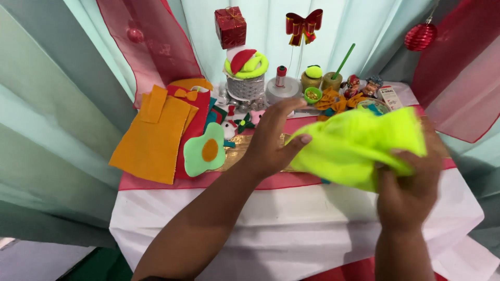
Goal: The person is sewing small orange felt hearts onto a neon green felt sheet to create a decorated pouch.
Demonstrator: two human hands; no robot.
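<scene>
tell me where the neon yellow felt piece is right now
In the head view, the neon yellow felt is right of centre above the table, held between the left hand and right hand.

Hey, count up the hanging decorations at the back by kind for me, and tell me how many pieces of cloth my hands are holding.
Red gift box: 1
Red bow: 1
Red ribbed ornament: 1
Small pink ball: 1
Neon yellow cloth, held by the left hand and right hand: 1
Total: 5
</scene>
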